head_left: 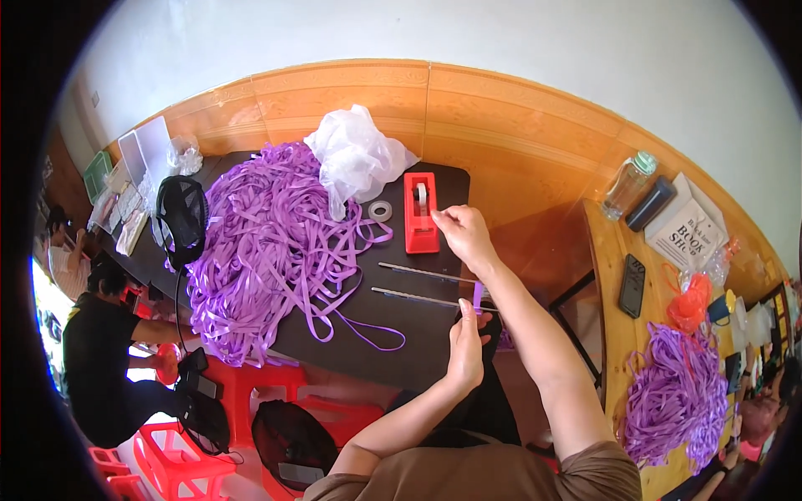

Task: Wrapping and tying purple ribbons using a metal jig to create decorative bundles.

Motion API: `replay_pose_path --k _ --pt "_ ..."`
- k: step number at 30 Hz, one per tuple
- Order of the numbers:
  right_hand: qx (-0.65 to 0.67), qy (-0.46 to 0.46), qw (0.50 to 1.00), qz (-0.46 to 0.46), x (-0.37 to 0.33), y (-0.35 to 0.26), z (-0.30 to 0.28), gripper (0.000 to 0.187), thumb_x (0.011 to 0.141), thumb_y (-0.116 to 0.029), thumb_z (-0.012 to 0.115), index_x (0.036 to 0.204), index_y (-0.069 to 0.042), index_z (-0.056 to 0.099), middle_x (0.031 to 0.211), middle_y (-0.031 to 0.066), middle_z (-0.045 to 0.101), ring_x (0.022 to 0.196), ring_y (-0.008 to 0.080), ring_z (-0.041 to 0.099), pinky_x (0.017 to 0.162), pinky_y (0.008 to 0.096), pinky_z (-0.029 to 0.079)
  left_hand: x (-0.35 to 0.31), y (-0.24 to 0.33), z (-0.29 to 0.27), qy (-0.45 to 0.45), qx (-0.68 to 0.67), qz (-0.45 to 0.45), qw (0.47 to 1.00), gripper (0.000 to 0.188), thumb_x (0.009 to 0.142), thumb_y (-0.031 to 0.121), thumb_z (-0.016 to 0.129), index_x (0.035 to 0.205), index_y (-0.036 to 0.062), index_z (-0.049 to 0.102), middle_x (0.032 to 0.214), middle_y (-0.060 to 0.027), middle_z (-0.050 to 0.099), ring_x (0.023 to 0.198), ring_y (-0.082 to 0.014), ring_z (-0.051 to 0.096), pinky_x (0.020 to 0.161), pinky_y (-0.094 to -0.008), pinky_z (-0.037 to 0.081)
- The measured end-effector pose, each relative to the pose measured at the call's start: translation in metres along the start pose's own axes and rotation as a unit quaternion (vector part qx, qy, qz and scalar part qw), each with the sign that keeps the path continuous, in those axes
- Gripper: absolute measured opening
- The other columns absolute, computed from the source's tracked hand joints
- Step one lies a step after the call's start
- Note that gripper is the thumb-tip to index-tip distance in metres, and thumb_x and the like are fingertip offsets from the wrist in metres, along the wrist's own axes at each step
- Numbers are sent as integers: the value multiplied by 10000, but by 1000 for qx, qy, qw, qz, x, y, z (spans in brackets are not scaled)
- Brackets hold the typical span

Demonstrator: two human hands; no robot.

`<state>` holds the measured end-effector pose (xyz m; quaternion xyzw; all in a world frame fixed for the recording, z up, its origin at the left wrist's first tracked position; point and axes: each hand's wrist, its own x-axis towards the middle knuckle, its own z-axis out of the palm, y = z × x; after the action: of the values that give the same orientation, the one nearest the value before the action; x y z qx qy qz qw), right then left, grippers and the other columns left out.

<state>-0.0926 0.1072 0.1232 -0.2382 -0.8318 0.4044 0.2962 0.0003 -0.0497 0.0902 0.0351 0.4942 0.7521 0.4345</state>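
Note:
Two thin metal rods [418, 271] lie side by side over the dark table, with a band of purple ribbon [478, 296] across their right ends. My left hand [465, 351] is closed at that band, thumb and fingers about the ribbon; part of the grip is hidden. At the front of a red tape dispenser [422, 238], my right hand [468, 238] pinches the end of the clear tape, though the strip itself hardly shows. A big tangled heap of purple ribbon [259, 242] covers the table to the left, one loose loop trailing toward the rods.
Behind the dispenser are a white plastic bag [359, 154] and a tape roll [380, 210]. A black mesh fan [181, 219] stands left of the heap. The wooden side table [614, 259] at right holds a phone [632, 285], bottles and more ribbon. Another person [100, 359] sits at left near red stools.

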Motion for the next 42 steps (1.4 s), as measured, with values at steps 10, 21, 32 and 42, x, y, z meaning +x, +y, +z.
replay_pose_path --k 10,21,32,42 --pt "187 17 967 170 14 -10 25 192 789 -139 697 687 14 640 664 49 619 646 104 536 577 285 413 1 1 -1 -11 -23 -5 1000 635 910 632 383 999 38 588 981 -65 608 946 -160 523 797 -348 391" --pt "299 -1 931 211 -38 -27 20 70 828 -102 662 809 -36 649 671 -43 554 569 28 400 520 212 304 7 -8 -7 -37 -30 0 999 639 971 551 297 1157 3 569 1132 -88 615 1011 -170 554 843 -345 408" --pt "211 28 965 156 -41 -3 34 88 848 -89 644 788 -25 642 663 -35 545 549 30 380 495 215 301 6 -10 -8 -39 -48 17 998 616 982 525 290 1174 2 553 1123 -96 615 1004 -180 578 851 -353 436" --pt "147 111 982 38 -40 9 46 130 783 -41 663 687 40 630 663 15 562 630 78 485 553 251 368 4 -7 -8 -49 -88 33 994 614 978 529 303 1198 4 531 1134 -94 608 990 -177 578 831 -337 437"
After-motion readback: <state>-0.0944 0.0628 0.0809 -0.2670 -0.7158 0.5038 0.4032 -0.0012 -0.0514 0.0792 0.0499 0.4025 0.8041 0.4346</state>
